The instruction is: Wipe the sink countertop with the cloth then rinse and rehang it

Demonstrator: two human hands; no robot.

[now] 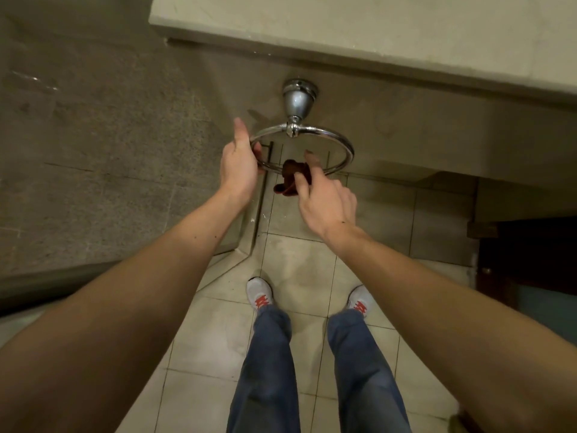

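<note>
A chrome towel ring [338, 142] hangs from a round wall mount [299, 96] below the pale countertop edge [343, 42]. My left hand [239, 165] grips the ring's left side, thumb pointing up. A small dark red cloth [288, 176] is draped over the ring's near rim, bunched and hanging down. My right hand [324, 198] pinches the cloth at the ring, with the index finger reaching through the ring. Part of the cloth is hidden behind my right fingers.
A speckled stone wall [93, 151] fills the left side. Pale floor tiles [299, 270] lie below, with my legs in jeans and white shoes [259, 295]. A dark cabinet opening [527, 254] sits under the counter at the right.
</note>
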